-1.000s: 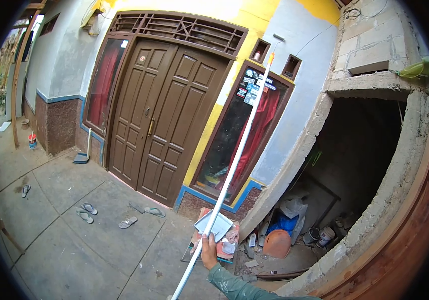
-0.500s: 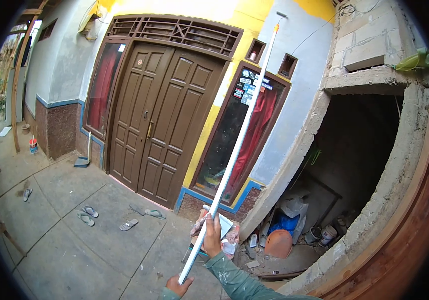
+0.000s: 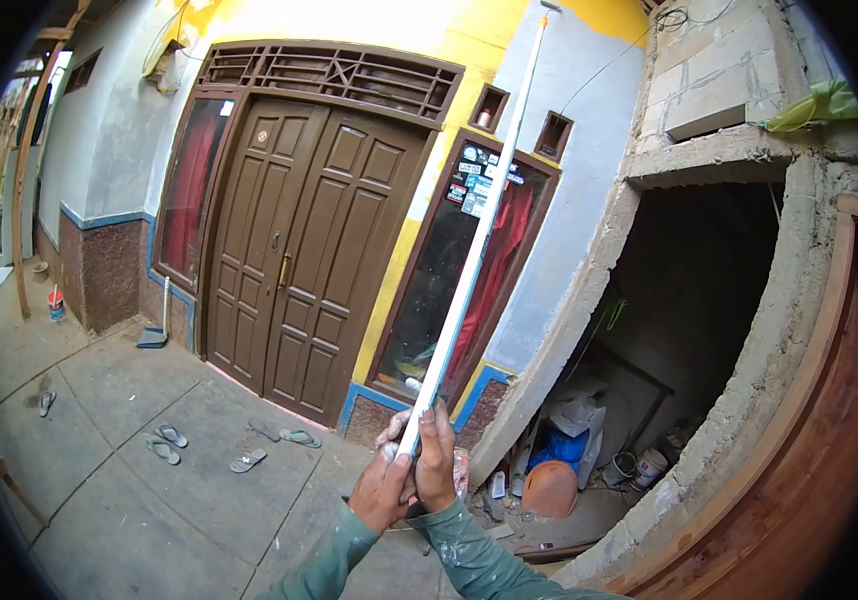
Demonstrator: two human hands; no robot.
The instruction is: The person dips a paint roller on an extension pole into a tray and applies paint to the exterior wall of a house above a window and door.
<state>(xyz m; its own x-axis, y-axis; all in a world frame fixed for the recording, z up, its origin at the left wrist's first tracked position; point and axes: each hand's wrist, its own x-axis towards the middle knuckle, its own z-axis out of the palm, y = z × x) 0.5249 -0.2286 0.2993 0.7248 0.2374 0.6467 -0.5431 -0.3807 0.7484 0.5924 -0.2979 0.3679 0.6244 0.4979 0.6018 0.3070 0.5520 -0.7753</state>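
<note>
A long white pole (image 3: 461, 290) slants up from my hands to a small roller (image 3: 549, 7) at its orange tip, against the upper wall by the yellow and grey-blue paint. Around the pole's lower end my left hand (image 3: 383, 488) is closed, with my right hand (image 3: 435, 465) wrapped on it just beside and slightly above. The two hands touch or nearly touch. Behind them, a cluttered pinkish item is mostly hidden. Paint specks mark the green sleeves.
Brown double doors (image 3: 314, 250) and a window (image 3: 464, 270) with stickers face me. Sandals (image 3: 171, 435) lie on the concrete floor. At right, a rough doorway (image 3: 799, 250) holds an orange object (image 3: 551, 489) and buckets. A blue dustpan (image 3: 152, 338) stands by the wall.
My left hand has moved up and right to beside my right hand. The roller end sits higher in view, and the scene has shifted slightly left.
</note>
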